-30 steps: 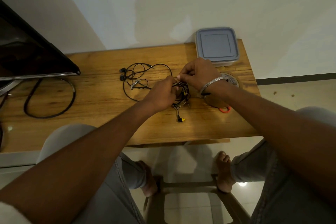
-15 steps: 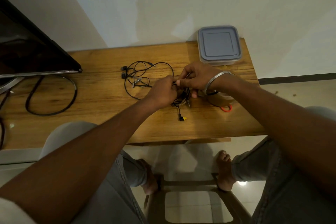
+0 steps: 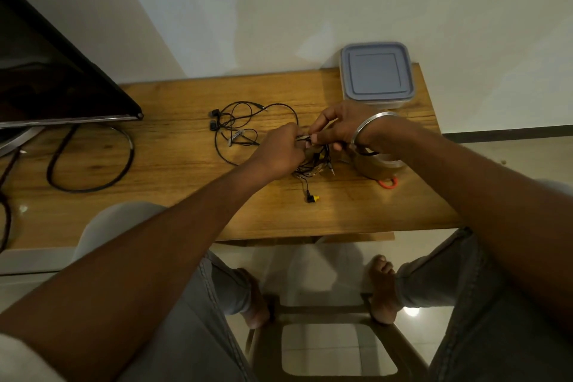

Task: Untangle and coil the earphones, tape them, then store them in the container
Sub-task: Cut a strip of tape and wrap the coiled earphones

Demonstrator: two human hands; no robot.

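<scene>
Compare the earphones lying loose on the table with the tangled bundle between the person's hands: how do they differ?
The loose earphones lie untouched; the tangled bundle is pinched by the left hand and right hand. The loose earphones spread in wide loops; the bundle is a tight knot. The loose earphones look all black; the bundle has a yellow piece trailing out. Both are thin dark cables on the wooden table, not yet coiled.

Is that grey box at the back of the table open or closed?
Closed. The container has its grey lid flat over the whole top; its contents cannot be seen.
</scene>
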